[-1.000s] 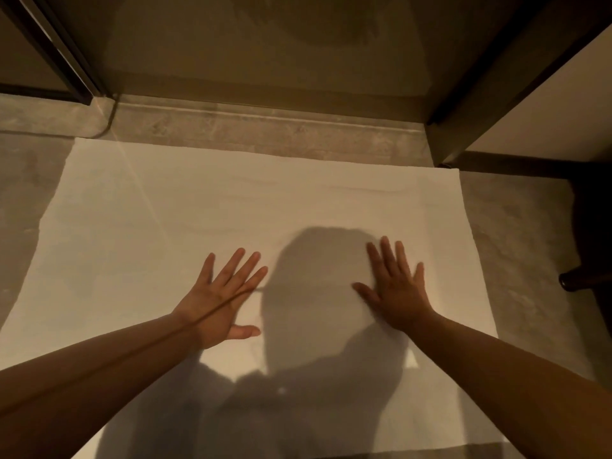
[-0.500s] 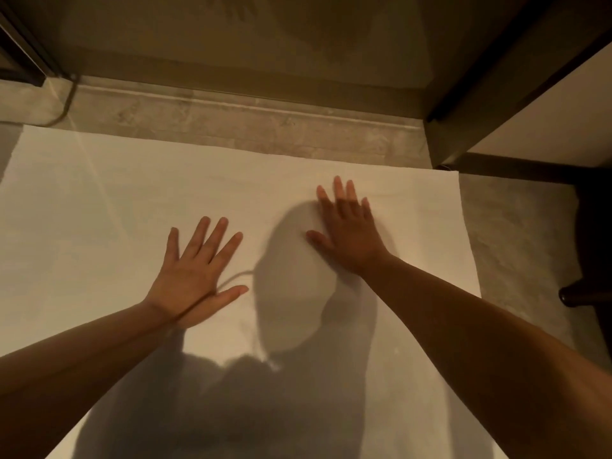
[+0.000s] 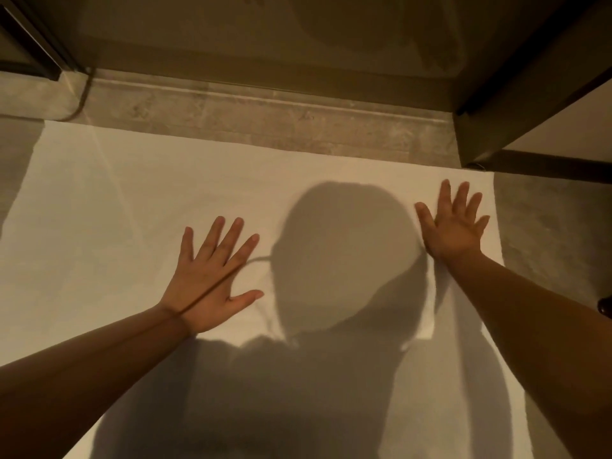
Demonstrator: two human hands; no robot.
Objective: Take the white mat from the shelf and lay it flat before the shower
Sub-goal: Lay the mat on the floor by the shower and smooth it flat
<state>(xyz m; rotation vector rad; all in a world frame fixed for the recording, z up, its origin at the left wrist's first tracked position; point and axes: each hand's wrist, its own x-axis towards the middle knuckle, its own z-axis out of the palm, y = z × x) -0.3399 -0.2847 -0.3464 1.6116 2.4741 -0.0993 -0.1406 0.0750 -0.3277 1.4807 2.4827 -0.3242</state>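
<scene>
The white mat (image 3: 126, 207) lies spread flat on the grey floor, its far edge running along the stone step of the shower (image 3: 271, 117). My left hand (image 3: 207, 279) rests palm down near the mat's middle, fingers spread. My right hand (image 3: 453, 226) presses flat close to the mat's far right corner, fingers apart. Neither hand holds anything. My own shadow darkens the near part of the mat.
Glass of the shower (image 3: 231, 38) rises behind the step, with a dark frame post (image 3: 36, 38) at the left. A dark door frame (image 3: 516, 104) stands at the right. Bare grey floor (image 3: 543, 226) borders the mat's right edge; a dark rounded object (image 3: 605, 306) sits there.
My right hand has slid from the mat's middle out to its far right corner. My left hand has stayed near the middle, still flat.
</scene>
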